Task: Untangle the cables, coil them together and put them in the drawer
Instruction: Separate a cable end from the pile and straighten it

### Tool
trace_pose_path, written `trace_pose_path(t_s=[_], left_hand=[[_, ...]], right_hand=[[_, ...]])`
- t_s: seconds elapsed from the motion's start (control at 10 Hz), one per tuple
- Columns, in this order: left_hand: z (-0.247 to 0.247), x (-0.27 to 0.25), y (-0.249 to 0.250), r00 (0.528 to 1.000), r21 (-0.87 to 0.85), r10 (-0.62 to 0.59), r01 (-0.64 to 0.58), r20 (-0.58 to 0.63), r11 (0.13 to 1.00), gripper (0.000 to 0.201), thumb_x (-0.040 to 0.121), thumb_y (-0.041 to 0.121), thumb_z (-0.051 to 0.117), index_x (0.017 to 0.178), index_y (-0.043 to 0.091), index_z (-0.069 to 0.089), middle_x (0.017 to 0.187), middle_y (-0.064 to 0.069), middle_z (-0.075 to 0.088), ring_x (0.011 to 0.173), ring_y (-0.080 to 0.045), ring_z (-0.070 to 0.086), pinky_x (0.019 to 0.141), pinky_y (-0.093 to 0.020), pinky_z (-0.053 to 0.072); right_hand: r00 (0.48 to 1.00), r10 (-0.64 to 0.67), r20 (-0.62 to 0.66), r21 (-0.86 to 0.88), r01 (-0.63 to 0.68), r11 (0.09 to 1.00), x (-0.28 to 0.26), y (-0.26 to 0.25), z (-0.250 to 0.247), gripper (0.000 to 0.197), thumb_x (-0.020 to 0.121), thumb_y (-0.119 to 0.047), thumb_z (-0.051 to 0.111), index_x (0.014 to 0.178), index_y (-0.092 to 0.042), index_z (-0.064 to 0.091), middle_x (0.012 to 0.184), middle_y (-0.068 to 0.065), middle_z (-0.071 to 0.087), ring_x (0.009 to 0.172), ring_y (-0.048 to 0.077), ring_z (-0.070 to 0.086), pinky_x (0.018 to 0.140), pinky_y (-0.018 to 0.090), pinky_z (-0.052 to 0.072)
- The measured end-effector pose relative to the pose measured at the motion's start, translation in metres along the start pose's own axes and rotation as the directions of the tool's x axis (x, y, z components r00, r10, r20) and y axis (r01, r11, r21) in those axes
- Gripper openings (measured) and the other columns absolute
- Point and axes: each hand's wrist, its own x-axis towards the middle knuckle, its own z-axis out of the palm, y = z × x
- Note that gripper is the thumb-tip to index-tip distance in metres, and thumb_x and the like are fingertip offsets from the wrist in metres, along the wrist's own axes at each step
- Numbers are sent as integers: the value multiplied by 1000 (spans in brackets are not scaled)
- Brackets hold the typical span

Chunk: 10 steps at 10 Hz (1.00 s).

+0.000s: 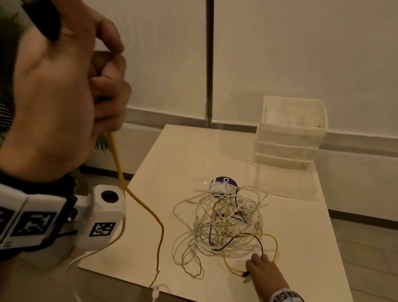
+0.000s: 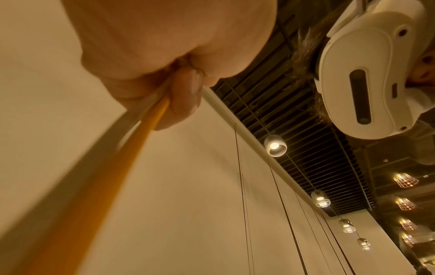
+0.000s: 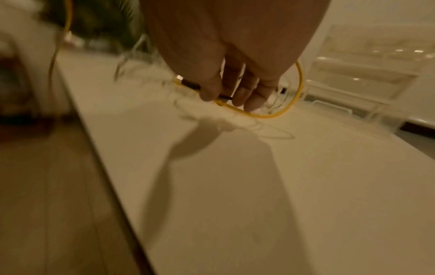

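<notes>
Cables (image 1: 220, 225) sit in a tangled heap in the middle of the bench (image 1: 307, 243), mostly white strands with a black one and a yellow one threaded through. Left hand (image 1: 64, 85) is raised high, well above the bench's left edge, fingers (image 1: 109, 87) curled tight round the yellow cable (image 1: 139, 201), which drops from the fist, sags down to the bench's near edge and meets a white plug (image 1: 155, 294) hanging over it. From the left wrist view, that grip is plain: the yellow cable (image 2: 141, 134) runs out of the closed fist (image 2: 164, 55) beside a pale strand. Right hand (image 1: 265, 270) is down on the bench at the near side of the heap, right where a yellow loop (image 1: 273, 248) curls out. In the right wrist view, thumb and fingers (image 3: 249, 93) pinch a dark connector (image 3: 190, 86) at the end of the yellow loop (image 3: 299, 87), low over the bench (image 3: 259, 186). Drawer unit (image 1: 289, 135), white and translucent, stands at the far right corner, well apart from the heap. A purple-topped round thing (image 1: 224, 181) lies just behind the tangle, touching the strands.
</notes>
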Motion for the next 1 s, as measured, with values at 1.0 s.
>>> trace_pose_path(t_s=[1.0], left_hand=[[93, 88, -113, 973, -353, -212, 232, 95, 907, 25, 96, 34, 58, 78, 18, 67, 58, -4, 49, 47, -12, 37, 41, -21, 26]], right_hand=[[693, 440, -571, 818, 525, 235, 53, -126, -351, 25, 97, -11, 51, 100, -22, 73, 81, 14, 69, 61, 15, 49, 59, 31, 46]])
